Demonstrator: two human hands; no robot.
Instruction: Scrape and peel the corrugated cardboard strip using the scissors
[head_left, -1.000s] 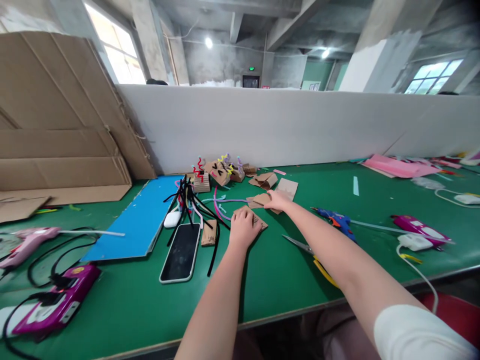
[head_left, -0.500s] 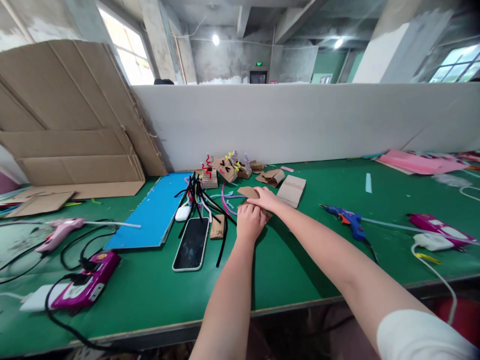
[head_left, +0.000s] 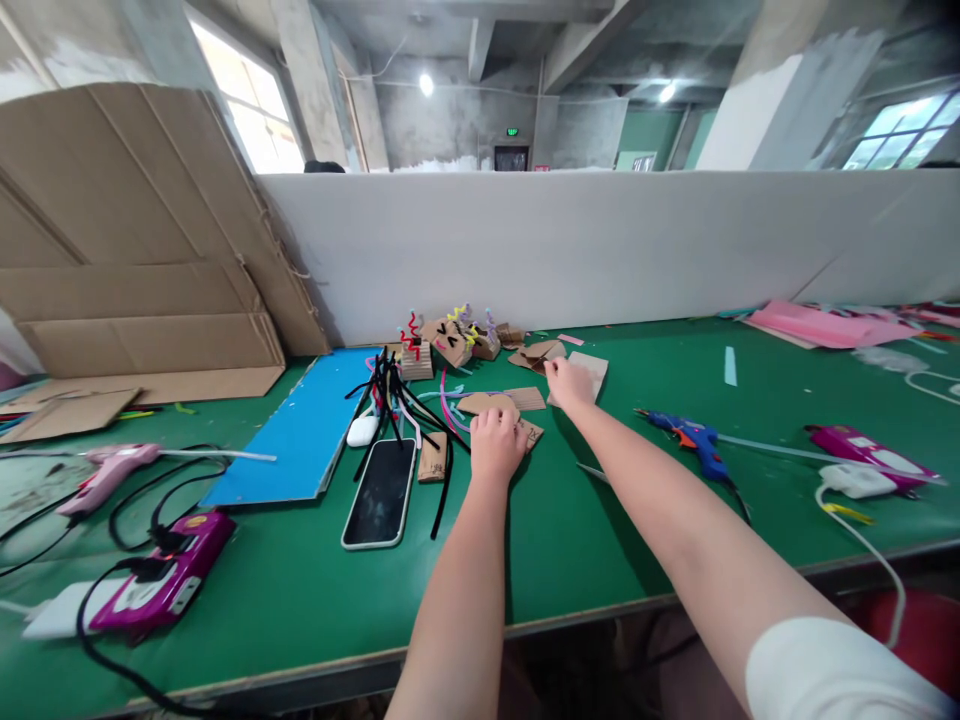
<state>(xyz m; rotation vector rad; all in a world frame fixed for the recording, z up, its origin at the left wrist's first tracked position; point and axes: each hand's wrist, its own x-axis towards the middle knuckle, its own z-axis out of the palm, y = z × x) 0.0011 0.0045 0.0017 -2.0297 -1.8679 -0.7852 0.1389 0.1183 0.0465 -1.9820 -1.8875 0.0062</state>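
Note:
My left hand [head_left: 497, 445] rests with curled fingers on a cut brown cardboard piece [head_left: 487, 403] with a rounded edge, holding it on the table. Under and beside it lie a ribbed cardboard strip [head_left: 527, 398] and a piece with dark marks [head_left: 532, 434]. My right hand [head_left: 571, 386] is off to the right, fingers drawn together at a flat cardboard piece [head_left: 595, 370]; what sits between its fingertips is hidden. Just behind it is a folded cardboard scrap [head_left: 536, 354]. A thin, pale pointed object [head_left: 591, 470] shows partly beneath my right forearm.
Left of my hands are a phone [head_left: 380, 493], black pipe cleaners [head_left: 386, 385] and a blue board [head_left: 289, 430]. Cardboard figures [head_left: 448, 342] stand behind. A blue glue gun [head_left: 694, 440] lies right, a pink one [head_left: 116, 475] left, near a corded purple power strip [head_left: 169, 575].
My right hand has moved right, off the cardboard under my left hand, to the pieces beside it. The ribbed strip is now uncovered. My left hand stays in place.

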